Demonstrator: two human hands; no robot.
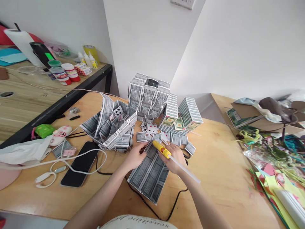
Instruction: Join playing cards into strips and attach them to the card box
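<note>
**Glue gun (pixel 162 149) in R hand (pixel 173 157), over card panel (pixel 150 175)**

Far L: tubs (pixel 59 75) on side bench (pixel 21 86), contents can't be made out. Phone (pixel 79 163) flat on main bench (pixel 214 165), white cable (pixel 100 162) partly across it. Next, open card box (pixel 120 131), tilted, loose cards (pixel 117 114) inside; bottom not visible. L hand (pixel 137 156): fingers bent at panel's far L edge; pinching or only touching, can't tell. Panel lies mid-bench, long axis near–far, near end swung L; far end partly hidden by hands. Gun above far end, nozzle away & L, long axis diag.; glue stick (pixel 186 170) protrudes from rear. R fingers wrapped round gun; handle & trigger hidden. Far R: coloured paper (pixel 274 187), cut off at frame edge.
</note>
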